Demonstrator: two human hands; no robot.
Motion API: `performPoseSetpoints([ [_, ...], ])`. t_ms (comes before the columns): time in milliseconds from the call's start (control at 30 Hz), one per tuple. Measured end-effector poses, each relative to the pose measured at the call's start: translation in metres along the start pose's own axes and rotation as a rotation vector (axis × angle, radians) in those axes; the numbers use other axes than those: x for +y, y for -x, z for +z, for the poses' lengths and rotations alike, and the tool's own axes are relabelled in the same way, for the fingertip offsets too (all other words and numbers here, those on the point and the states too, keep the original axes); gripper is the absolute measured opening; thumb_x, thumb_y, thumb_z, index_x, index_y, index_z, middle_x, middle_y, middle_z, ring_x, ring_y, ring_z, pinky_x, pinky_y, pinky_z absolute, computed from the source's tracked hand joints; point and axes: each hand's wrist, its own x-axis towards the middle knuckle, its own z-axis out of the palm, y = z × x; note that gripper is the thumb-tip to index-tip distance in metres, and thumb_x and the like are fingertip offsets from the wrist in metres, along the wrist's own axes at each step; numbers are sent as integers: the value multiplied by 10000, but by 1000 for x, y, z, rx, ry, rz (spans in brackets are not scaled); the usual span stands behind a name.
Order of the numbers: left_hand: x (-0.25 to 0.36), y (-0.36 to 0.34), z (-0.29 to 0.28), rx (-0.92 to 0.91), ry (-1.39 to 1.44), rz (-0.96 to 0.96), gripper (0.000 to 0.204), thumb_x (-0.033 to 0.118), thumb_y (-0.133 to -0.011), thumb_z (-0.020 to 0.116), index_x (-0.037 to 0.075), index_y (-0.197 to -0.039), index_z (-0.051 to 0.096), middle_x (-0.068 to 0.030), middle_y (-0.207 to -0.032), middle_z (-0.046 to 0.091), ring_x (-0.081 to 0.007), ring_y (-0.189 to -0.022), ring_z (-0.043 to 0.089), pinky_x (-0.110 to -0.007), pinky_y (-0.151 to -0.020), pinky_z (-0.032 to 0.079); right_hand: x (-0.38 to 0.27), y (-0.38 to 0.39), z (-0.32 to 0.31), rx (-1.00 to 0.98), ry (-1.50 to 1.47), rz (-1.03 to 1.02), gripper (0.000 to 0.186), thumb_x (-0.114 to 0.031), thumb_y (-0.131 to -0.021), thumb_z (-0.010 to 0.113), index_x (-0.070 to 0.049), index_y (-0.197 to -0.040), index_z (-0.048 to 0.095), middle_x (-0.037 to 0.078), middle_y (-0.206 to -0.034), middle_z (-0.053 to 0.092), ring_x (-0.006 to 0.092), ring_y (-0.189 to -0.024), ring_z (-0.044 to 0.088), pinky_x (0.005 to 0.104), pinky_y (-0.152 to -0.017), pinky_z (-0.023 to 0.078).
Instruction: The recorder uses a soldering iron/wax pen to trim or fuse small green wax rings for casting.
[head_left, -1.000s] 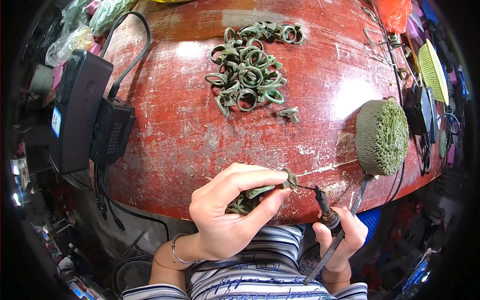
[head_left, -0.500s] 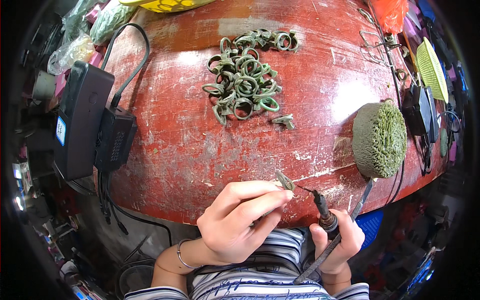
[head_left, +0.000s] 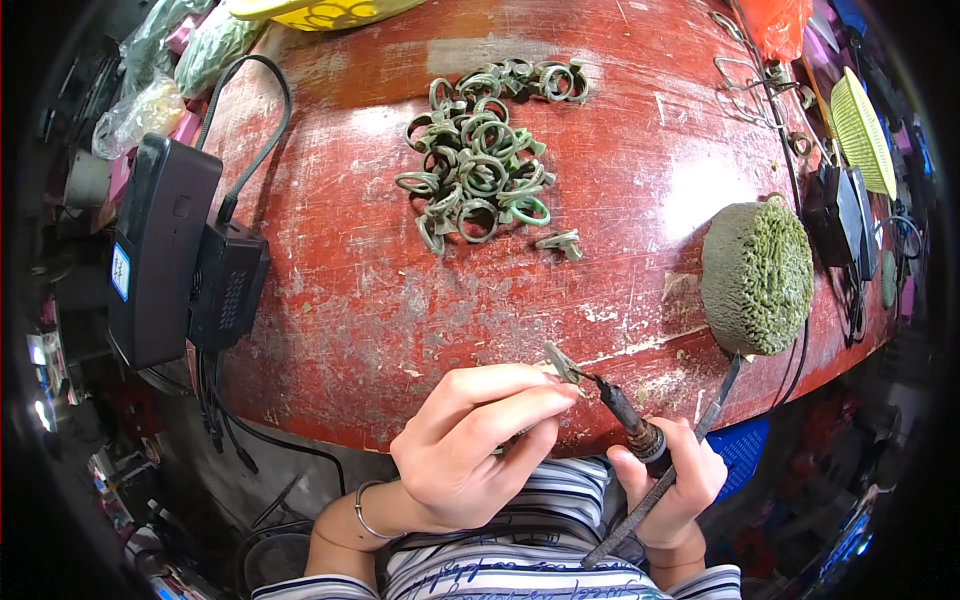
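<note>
Worn red paint covers the table (head_left: 340, 330) in the head view. At its near edge, the left hand (head_left: 470, 445) pinches a green ring (head_left: 563, 364). Just right, the right hand (head_left: 680, 475) grips a pen-like tool (head_left: 625, 410), tip at the ring, and a long thin strip (head_left: 640, 515). More rings (head_left: 483, 175) lie heaped far off; a green block (head_left: 752, 280) stands right.

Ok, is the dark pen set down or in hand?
In hand: right hand grips the dark pen, tip toward the ring in the left hand.
</note>
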Motion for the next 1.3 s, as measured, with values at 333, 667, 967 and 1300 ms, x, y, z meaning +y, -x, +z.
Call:
performPoseSetpoints([
  [333, 1, -4, -3, -44, -45, 56, 238, -79, -671, 677, 10, -881, 607, -109, -874, 579, -155, -718, 603, -238, -575, 507, 3, -2, -1, 7, -173, 21, 337, -245, -677, 764, -6, -832, 584, 65, -576, 545, 184, -412, 514, 262, -399, 399],
  [667, 2, -31, -3, 95, 1275, -520, 88, 62, -856, 519, 7, -922, 543, -161, -913, 564, -135, -693, 555, -179, -436, 401, 18, 8, 2, 11, -447, 72, 314, -205, -704, 735, 23, -850, 576, 49, -554, 496, 150, -406, 490, 243, -392, 366],
  [967, 3, -53, 30, 15, -521, -31, 280, 16, -745, 655, 35, -1023, 623, -83, -757, 550, -173, -612, 546, -288, -557, 438, 17, 7, 4, 36, -555, 59, 317, -272, -840, 587, 44, -815, 582, 26, -541, 519, 90, -434, 502, 207, -441, 384],
  [1300, -6, -43, 26, 120, -491, 13, 195, 15, -727, 668, 33, -914, 618, -69, -742, 556, -176, -591, 540, -281, -553, 445, 26, 10, 6, 51, -614, 36, 281, -155, -699, 738, 19, -853, 579, 56, -567, 499, 147, -430, 480, 242, -412, 366],
])
